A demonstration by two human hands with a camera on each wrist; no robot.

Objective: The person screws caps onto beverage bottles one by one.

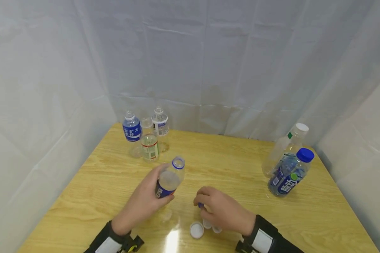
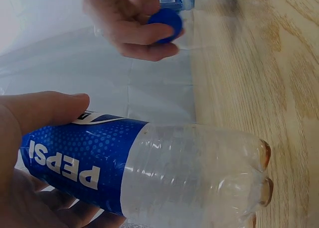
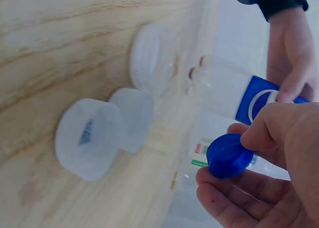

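Observation:
My left hand (image 1: 142, 198) grips an uncapped clear Pepsi bottle (image 1: 171, 180) round its blue label, fingers on one side and thumb on the other. The bottle's open mouth, with a blue ring below it, tilts up and to the right in the head view. To its right, above the table, my right hand (image 1: 226, 211) pinches a blue bottle cap (image 3: 229, 156) between thumb and fingers. The cap and bottle are apart. Below the right hand, three white caps (image 3: 89, 138) lie on the table, partly covered by that hand in the head view.
Three uncapped bottles stand at the back left: a blue-labelled one (image 1: 132, 130), a green-labelled one (image 1: 150, 147) and a white-labelled one (image 1: 160, 125). At the right are a blue-capped bottle (image 1: 288, 177) and a white-capped bottle (image 1: 280, 151). Pale curtains (image 1: 190, 70) surround the wooden table (image 1: 92, 196).

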